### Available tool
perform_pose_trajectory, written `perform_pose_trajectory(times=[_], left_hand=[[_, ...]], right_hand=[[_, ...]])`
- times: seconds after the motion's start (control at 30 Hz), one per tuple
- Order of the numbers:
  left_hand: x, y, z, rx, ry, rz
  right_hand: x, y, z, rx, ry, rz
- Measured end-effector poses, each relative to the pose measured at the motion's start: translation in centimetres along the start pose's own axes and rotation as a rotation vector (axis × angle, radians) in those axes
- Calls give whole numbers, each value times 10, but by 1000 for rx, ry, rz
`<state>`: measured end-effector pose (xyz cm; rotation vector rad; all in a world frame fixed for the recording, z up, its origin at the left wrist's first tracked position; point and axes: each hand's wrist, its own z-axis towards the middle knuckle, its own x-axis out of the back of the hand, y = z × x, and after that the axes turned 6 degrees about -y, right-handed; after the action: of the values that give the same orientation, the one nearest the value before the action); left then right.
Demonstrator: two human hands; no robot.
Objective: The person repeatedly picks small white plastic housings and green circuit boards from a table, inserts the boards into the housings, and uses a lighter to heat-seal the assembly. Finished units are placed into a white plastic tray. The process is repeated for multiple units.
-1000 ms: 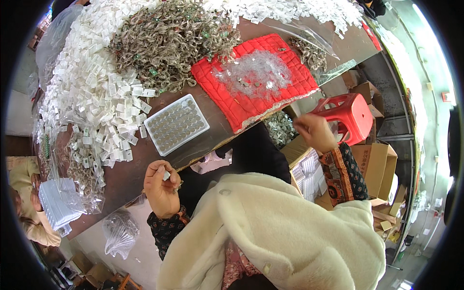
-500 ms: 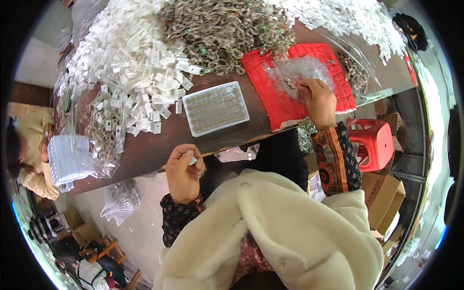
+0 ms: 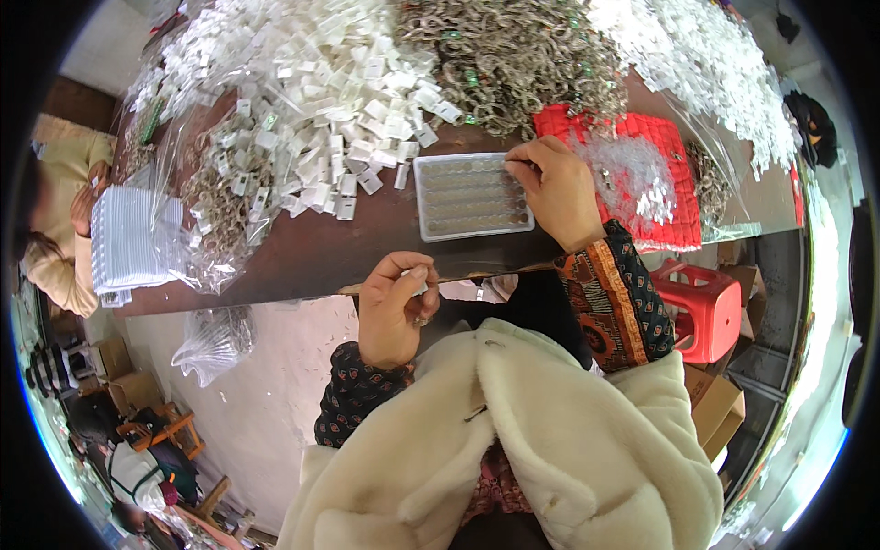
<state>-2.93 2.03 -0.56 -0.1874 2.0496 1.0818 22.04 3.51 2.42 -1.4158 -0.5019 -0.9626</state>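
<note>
At the table's front edge my left hand (image 3: pixel 390 307) is closed, thumb against fingertips, on a small white plastic piece (image 3: pixel 423 289). My right hand (image 3: pixel 564 188) is over the upper right corner of a white rectangular tray (image 3: pixel 419 202). Its thumb and forefinger are pinched together, and whatever lies between them is too small or hidden to name. Rows of small round greyish-brown pieces (image 3: pixel 467 194) fill the tray. Right of that hand, a heap of small clear plastic pieces (image 3: pixel 637 179) lies on a quilted red cloth (image 3: pixel 683 147).
Behind the tray are heaps of white plastic pieces (image 3: pixel 367 101) and tangled metal-coloured loops (image 3: pixel 513 64). A plastic bag (image 3: pixel 220 243) sits left of them, beside stacked ribbed trays (image 3: pixel 136 236). Another person (image 3: pixel 69 220) sits at far left. A red stool (image 3: pixel 701 312) stands at right.
My right hand has left the clear pieces on the red cloth and come left to the tray's corner. The left hand keeps its white piece. The whole view has shifted.
</note>
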Motion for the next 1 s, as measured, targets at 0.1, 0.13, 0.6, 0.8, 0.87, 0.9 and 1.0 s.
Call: perform_pose_trajectory(times=[0.1, 0.13, 0.6, 0.8, 0.87, 0.9, 1.0], left_hand=[[3, 2, 0, -3, 3, -39], [4, 2, 0, -5, 1, -58], [20, 20, -8, -122, 16, -110], [16, 35, 9, -361, 108, 58], [14, 36, 14, -336, 75, 77], [13, 37, 16, -317, 32, 83], [13, 36, 17, -225, -40, 105]], right_hand=[[-1, -13, 2, 123, 57, 62], [-1, -19, 3, 167, 71, 100], [-54, -80, 51, 798, -286, -412], [-35, -96, 39, 476, -296, 350], [-31, -99, 33, 343, -437, 562], [-31, -101, 30, 289, -487, 654], [-28, -98, 19, 119, -573, 789]])
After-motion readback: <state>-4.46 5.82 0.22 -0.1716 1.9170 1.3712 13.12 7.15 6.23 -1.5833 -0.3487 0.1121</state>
